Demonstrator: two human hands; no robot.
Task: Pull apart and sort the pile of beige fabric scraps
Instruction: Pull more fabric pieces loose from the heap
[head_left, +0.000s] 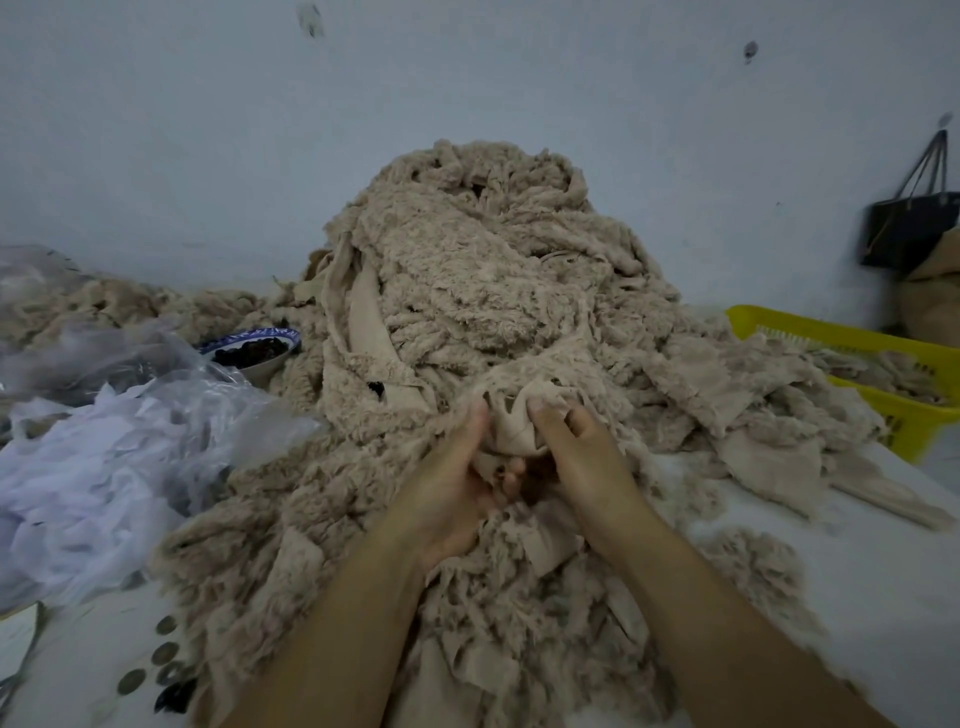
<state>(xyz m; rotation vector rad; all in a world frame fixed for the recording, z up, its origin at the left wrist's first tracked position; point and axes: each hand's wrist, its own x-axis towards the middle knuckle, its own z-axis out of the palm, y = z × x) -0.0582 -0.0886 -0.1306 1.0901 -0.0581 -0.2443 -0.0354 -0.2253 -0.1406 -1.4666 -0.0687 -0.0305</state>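
Both hands are clenched on one smooth beige scrap (511, 431) at centre frame: the left hand (449, 488) curls round its left edge and the right hand (582, 452) pinches its right edge, thumbs close together. The scrap lies against the foot of the pile (483, 270) and does not appear to be free of it.

Lower frame: loose fluffy offcuts spread over the white table (857, 582) beneath the forearms, mixed and in no visible order. At lower left several round discs (165, 652) lie on the table; their kind cannot be told.

Middle left: crumpled plastic sheeting (104, 457), and behind it a blue-patterned bowl (249, 345) of dark contents, touching the pile's edge.

Centre and beyond: the pile stands tall and tangled, fleecy pieces and flat strips interlaced.

Right edge: a yellow basket (831, 332) holds a modest quantity of beige pieces; scraps from the pile overhang its near rim. A black bag (909, 228) hangs at upper right.

Assessment: sorting is at an early stage. Only the basket's contents might count as separated; the bulk remains to be pulled apart.
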